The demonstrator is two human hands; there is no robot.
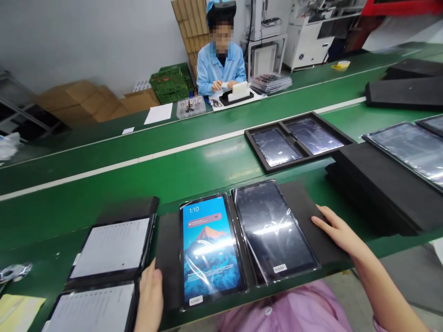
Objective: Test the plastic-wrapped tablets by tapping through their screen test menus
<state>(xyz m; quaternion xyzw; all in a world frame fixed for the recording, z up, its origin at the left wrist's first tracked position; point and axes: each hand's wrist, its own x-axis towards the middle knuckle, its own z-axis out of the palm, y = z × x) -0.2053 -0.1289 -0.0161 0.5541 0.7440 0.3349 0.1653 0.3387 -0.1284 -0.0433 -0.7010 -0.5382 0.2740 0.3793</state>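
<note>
In front of me a black foam tray (169,258) carries two tablets side by side. The left tablet (211,249) is lit, showing 1:10 over a mountain picture. The right tablet (273,228) has a dark screen under glossy film. Small white labels sit at the lower ends of both. My left hand (150,293) grips the tray's left edge, its fingers partly hidden. On the opposite edge, my right hand (337,230) is closed with fingers over the foam. Close to my left hand, two tablets (110,246) with white screens lie in another black tray.
Across the green conveyor bench (104,173), a person (221,60) in a blue coat handles small parts. A foam tray (266,167) with two dark tablets lies on the belt. Stacked black foam trays (377,184) stand at right. A yellow paper (20,309) lies at lower left.
</note>
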